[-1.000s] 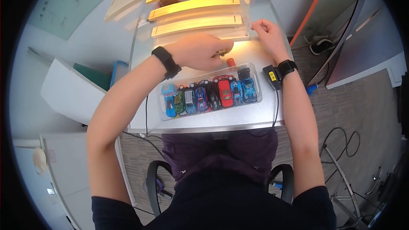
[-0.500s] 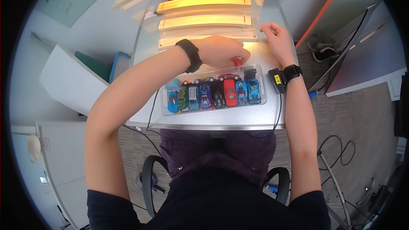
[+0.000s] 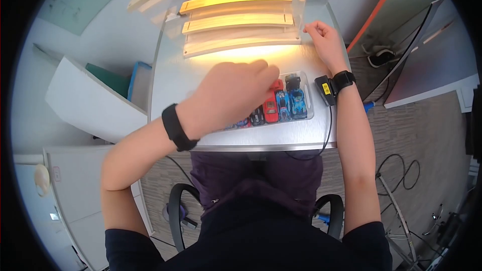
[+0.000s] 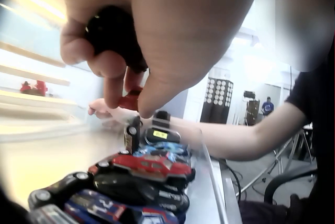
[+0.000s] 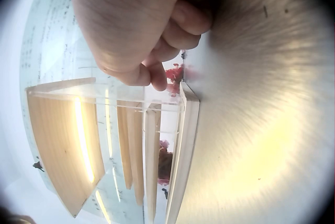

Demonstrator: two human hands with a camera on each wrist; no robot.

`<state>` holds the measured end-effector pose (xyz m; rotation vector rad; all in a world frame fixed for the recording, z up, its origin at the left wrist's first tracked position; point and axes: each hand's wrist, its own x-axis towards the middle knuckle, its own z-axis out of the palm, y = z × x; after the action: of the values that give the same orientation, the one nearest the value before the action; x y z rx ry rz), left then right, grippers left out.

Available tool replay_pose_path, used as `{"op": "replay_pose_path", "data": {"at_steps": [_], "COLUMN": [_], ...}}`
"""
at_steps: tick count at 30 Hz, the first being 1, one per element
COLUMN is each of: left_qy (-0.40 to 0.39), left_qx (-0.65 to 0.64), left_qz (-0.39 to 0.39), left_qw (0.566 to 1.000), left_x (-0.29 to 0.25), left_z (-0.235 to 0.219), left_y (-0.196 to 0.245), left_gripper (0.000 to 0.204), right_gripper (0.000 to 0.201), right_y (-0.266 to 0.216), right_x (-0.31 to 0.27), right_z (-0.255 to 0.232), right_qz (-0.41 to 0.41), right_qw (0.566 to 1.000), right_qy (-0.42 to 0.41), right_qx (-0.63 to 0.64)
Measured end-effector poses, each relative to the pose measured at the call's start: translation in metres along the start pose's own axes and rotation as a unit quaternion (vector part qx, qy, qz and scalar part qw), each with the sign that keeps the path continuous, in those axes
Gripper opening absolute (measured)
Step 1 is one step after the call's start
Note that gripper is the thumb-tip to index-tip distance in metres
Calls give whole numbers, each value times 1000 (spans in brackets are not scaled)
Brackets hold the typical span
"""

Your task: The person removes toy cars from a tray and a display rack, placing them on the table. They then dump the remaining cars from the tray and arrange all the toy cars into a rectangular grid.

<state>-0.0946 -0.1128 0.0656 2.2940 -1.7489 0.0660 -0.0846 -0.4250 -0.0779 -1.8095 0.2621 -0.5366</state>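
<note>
The left hand hovers over the left part of a clear plastic box and covers several toy cars. Thumb and fingertips pinch a small red toy in the left wrist view, while the curled fingers also hold a dark, shiny object against the palm. Below them, a red toy car lies beside a black one. At the stand's right end, the right hand has loosely curled fingers; the right wrist view shows nothing held in that hand.
Behind the box stands a clear-sided display stand with curved wooden shelves, lit yellow. A black device with a yellow label sits by the right wrist, its cable running over the table's front edge. Red figures show behind the stand.
The left hand has come from behind the box to above its left part, lifting the small red toy from the table. The right hand has stayed nearly in place.
</note>
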Motion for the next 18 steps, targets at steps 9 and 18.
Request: {"op": "replay_pose_path", "data": {"at_steps": [9, 18], "left_qy": [-1, -26], "left_qx": [100, 64], "left_qz": [40, 6], "left_qw": [994, 998], "left_x": [2, 10], "left_z": [32, 38], "left_y": [0, 5], "left_gripper": [18, 15], "right_gripper": [26, 26], "right_y": [-2, 2], "right_x": [-1, 1], "right_z": [-2, -1], "right_qz": [-4, -4], "right_qw": [1000, 1000], "right_qy": [-1, -6], "right_qx": [-1, 3]}}
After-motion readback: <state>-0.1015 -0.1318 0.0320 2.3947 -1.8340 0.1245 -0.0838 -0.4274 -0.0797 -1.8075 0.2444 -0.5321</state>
